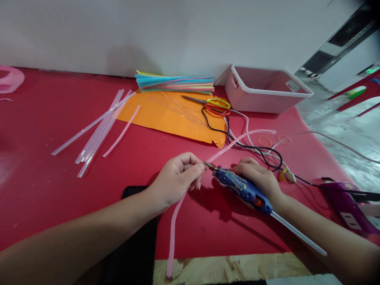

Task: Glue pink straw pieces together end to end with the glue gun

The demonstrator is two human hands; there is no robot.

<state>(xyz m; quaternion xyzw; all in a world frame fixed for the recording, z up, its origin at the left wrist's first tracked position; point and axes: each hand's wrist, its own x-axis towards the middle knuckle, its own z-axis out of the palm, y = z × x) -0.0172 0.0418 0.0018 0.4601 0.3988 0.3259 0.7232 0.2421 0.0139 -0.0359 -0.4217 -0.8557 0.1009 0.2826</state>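
Pinched between the thumb and fingers of my left hand (181,178) is a pink pipe cleaner (172,233); one end hangs toward the front edge, the other reaches up to the right. My right hand (261,180) is wrapped round a blue glue gun (237,186), partly hidden behind it. The gun's metal nozzle is at my left fingertips, against or very near the pipe cleaner. A long clear glue stick (299,233) juts from the gun's rear. Strands of dried glue cover the gun's front.
Glue sticks (101,134) and a short pink pipe cleaner (121,132) lie left. Behind are an orange envelope (166,114), coloured pipe cleaners (175,84), scissors (208,103) and a pink basket (267,97). Cables run right to a purple power strip (350,206). A black tablet-like object (133,241) lies under my left arm.
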